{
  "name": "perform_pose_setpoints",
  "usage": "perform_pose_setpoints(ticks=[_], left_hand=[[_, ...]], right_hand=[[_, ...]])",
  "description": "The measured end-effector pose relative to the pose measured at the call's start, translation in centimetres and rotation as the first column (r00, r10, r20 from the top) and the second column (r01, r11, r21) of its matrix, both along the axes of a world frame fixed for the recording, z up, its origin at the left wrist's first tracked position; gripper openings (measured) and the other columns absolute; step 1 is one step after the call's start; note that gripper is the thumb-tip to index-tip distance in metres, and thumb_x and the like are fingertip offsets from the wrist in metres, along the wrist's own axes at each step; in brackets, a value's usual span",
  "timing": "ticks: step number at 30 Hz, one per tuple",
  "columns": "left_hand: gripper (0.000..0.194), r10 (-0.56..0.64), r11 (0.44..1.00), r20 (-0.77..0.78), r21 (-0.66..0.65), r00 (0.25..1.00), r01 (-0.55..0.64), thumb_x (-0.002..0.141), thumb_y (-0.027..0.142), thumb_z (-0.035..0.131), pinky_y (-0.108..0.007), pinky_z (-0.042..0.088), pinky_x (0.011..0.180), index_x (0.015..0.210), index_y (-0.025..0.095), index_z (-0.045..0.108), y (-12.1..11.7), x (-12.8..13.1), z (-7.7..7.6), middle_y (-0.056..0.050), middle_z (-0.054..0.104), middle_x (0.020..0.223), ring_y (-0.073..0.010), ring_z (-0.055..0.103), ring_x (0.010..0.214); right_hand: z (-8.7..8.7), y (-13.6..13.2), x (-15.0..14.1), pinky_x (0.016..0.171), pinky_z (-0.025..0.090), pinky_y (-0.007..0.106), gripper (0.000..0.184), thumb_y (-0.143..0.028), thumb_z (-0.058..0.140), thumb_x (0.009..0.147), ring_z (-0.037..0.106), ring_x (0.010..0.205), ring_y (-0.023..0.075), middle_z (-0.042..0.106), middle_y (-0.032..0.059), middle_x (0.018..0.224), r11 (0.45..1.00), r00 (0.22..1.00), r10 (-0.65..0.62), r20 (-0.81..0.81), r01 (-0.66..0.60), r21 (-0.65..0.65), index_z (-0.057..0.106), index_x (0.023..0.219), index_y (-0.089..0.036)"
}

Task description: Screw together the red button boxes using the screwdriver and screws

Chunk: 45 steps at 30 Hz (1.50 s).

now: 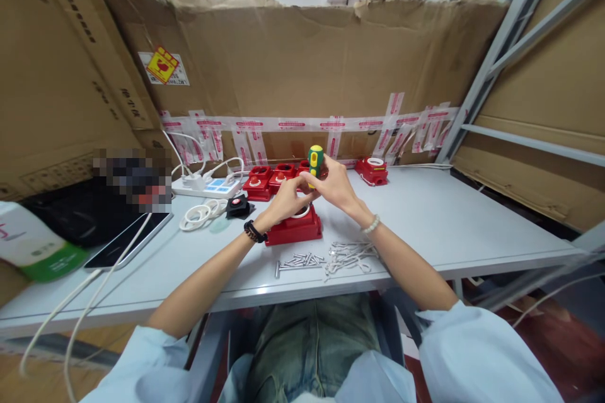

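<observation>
My right hand (pixel 336 181) is closed round a screwdriver (pixel 315 158) with a green and yellow handle, held upright. Below it on the table is a red housing (pixel 295 230) with a white ring (pixel 301 211) on top. My left hand (pixel 288 198) is over the housing, its fingers curled and pinched together beneath the handle. What lies between those fingers is hidden, as is the screwdriver's tip. In front of the housing lie several metal screws or bolts (pixel 305 261), beside a heap of thin silvery pieces with looped ends (pixel 348 258).
Several red housings (pixel 258 184) stand at the back, with another (pixel 372 171) farther right. Left are a power strip (pixel 208 186), a coiled white cable (pixel 201 217), a small black part (pixel 237 207), a tablet (pixel 130 242) and a white-green packet (pixel 40 245). A cardboard wall (pixel 307 63) bounds the rear.
</observation>
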<state>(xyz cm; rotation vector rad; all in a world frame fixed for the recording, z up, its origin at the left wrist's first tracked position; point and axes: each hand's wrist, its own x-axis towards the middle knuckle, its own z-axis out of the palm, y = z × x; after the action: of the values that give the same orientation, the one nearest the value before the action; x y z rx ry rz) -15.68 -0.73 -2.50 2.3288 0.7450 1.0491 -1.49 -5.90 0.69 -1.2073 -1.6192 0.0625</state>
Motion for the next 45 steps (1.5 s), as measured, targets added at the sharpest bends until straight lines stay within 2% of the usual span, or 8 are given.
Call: perform_pose_setpoints(ticks=[5,13,19,25,31,35,41,45], left_hand=[[0.026,-0.148,0.988,-0.012,-0.049,0.989,0.148,0.081,0.041,0.062,-0.035,0.051,0.086,0.082,0.015,0.068,-0.04,-0.19,0.0,-0.009,0.075,0.086,-0.0232,0.069,0.085],[0.028,0.046,0.998,0.016,-0.044,0.999,-0.045,0.078,0.041,0.066,-0.029,0.048,0.066,0.07,0.014,0.063,-0.26,-0.1,-0.03,-0.004,0.071,0.069,-0.0192,0.064,0.065],[0.024,-0.077,0.997,0.034,-0.026,0.996,0.078,0.083,0.035,0.059,-0.03,0.05,0.076,0.079,0.013,0.069,-0.19,-0.04,0.0,-0.008,0.075,0.081,-0.022,0.069,0.077],[0.022,0.042,0.999,0.079,-0.03,0.996,-0.04,0.074,0.031,0.067,-0.025,0.044,0.061,0.064,0.015,0.057,0.15,0.24,-0.47,-0.002,0.067,0.063,-0.0161,0.061,0.061],[0.018,-0.055,0.998,0.066,0.017,0.996,0.054,0.081,0.03,0.059,-0.027,0.049,0.071,0.084,0.013,0.065,-0.23,0.17,-0.21,-0.006,0.073,0.081,-0.0189,0.067,0.074],[0.018,-0.074,0.997,0.031,-0.011,0.997,0.074,0.081,0.029,0.06,-0.029,0.049,0.074,0.076,0.013,0.066,-0.16,0.17,-0.2,-0.007,0.074,0.077,-0.0202,0.068,0.074],[0.024,0.021,0.999,0.114,-0.046,0.993,-0.016,0.073,0.032,0.067,-0.024,0.044,0.059,0.062,0.016,0.055,0.17,0.36,-0.65,-0.001,0.064,0.06,-0.0149,0.059,0.059],[0.026,0.022,0.999,0.11,-0.03,0.994,-0.019,0.073,0.037,0.069,-0.024,0.042,0.058,0.067,0.015,0.057,0.16,0.33,-0.68,0.0,0.064,0.062,-0.0142,0.057,0.059]], right_hand=[[-0.16,0.33,0.16,0.064,0.049,0.033,0.026,-0.038,0.068,0.076,0.059,0.064,0.0176,0.063,0.0,0.071,1.0,0.995,0.017,-0.093,-0.019,-0.021,0.051,0.086,-0.021],[0.11,-0.25,-0.4,0.072,0.053,0.034,0.027,-0.032,0.068,0.076,0.067,0.074,0.0203,0.07,0.0033,0.08,0.997,0.995,0.07,-0.067,-0.069,0.023,0.057,0.096,-0.019],[0.03,-0.03,-0.09,0.068,0.054,0.033,0.017,-0.026,0.061,0.078,0.068,0.071,0.0195,0.069,0.0022,0.078,0.999,0.995,0.041,-0.095,-0.04,0.021,0.054,0.093,-0.02],[-0.02,-0.22,-0.41,0.071,0.053,0.035,0.018,-0.033,0.064,0.078,0.067,0.074,0.0208,0.071,0.0038,0.08,0.999,0.998,0.051,-0.023,-0.051,0.017,0.057,0.089,-0.02],[-0.24,0.19,-0.03,0.068,0.053,0.033,0.017,-0.03,0.062,0.079,0.068,0.071,0.0202,0.071,0.0039,0.08,1.0,0.998,0.017,-0.06,-0.016,0.021,0.056,0.091,-0.02],[-0.29,0.31,0.05,0.067,0.053,0.032,0.018,-0.028,0.061,0.079,0.067,0.07,0.0193,0.069,0.0021,0.077,0.999,0.996,0.019,-0.089,-0.016,0.029,0.055,0.093,-0.02],[0.13,-0.39,-0.54,0.075,0.055,0.033,0.028,-0.026,0.063,0.077,0.069,0.078,0.02,0.072,0.0034,0.084,0.996,0.994,0.079,-0.08,-0.076,0.046,0.058,0.104,-0.019],[0.12,-0.46,-0.44,0.075,0.055,0.034,0.026,-0.028,0.065,0.076,0.069,0.079,0.0211,0.072,0.0045,0.085,0.997,0.996,0.069,-0.051,-0.067,0.038,0.058,0.1,-0.019]])
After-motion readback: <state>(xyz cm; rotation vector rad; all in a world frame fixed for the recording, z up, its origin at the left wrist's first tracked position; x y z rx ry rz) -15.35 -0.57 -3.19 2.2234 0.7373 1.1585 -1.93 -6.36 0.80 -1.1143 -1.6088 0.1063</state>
